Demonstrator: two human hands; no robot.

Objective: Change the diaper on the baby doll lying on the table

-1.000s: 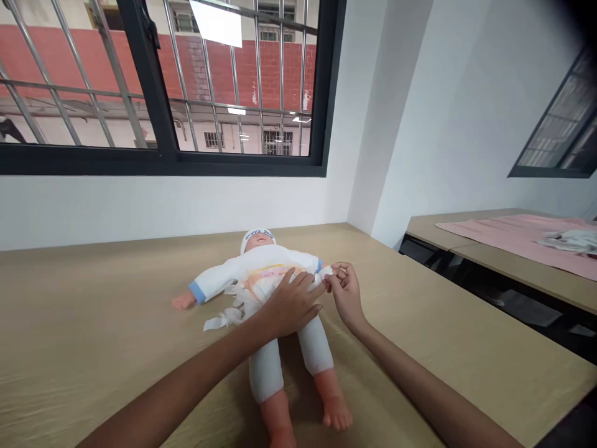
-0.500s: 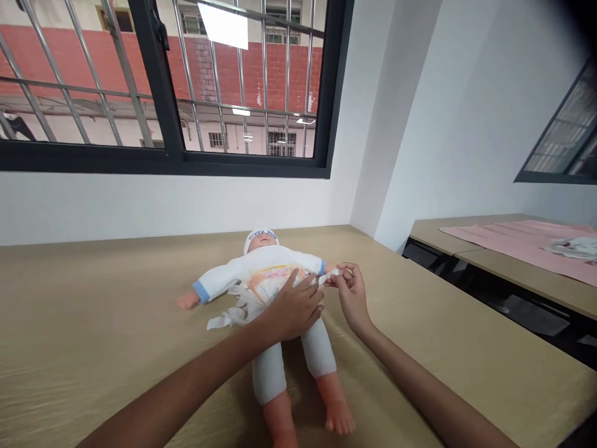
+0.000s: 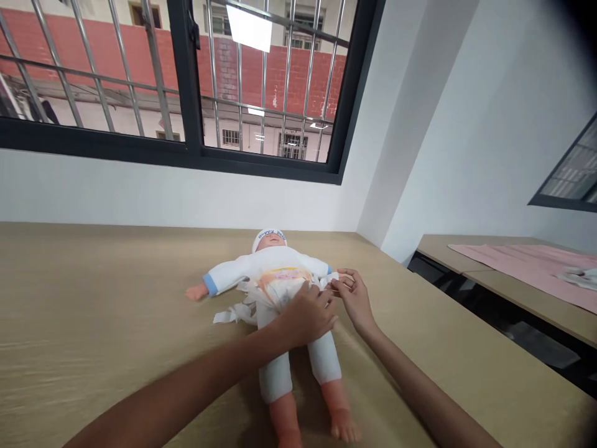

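Note:
A baby doll (image 3: 236,274) lies on its back, legs toward me, in a white top with blue cuffs and white leggings. Around its waist is a diaper (image 3: 286,283) with an orange and pink printed band; its left-side tab (image 3: 224,317) lies spread out on the table. My left hand (image 3: 310,314) is on the diaper's right part, fingers curled over its edge, fingertips partly hidden. Just right of it, my right hand (image 3: 357,302) pinches the diaper's white right tab (image 3: 330,280), close to the doll's blue cuff.
The doll lies on a tan-covered table (image 3: 116,292) against a white wall. Above it is a dark-framed window (image 3: 275,165) with metal bars. At the right, beyond a gap, another table (image 3: 438,246) carries a pink cloth (image 3: 504,258) and a whitish cloth (image 3: 581,275).
The view has tilted and shifted slightly. My left hand's fingers, flatter on the diaper before, are now more curled and nearer its right edge. My right hand still pinches the tab.

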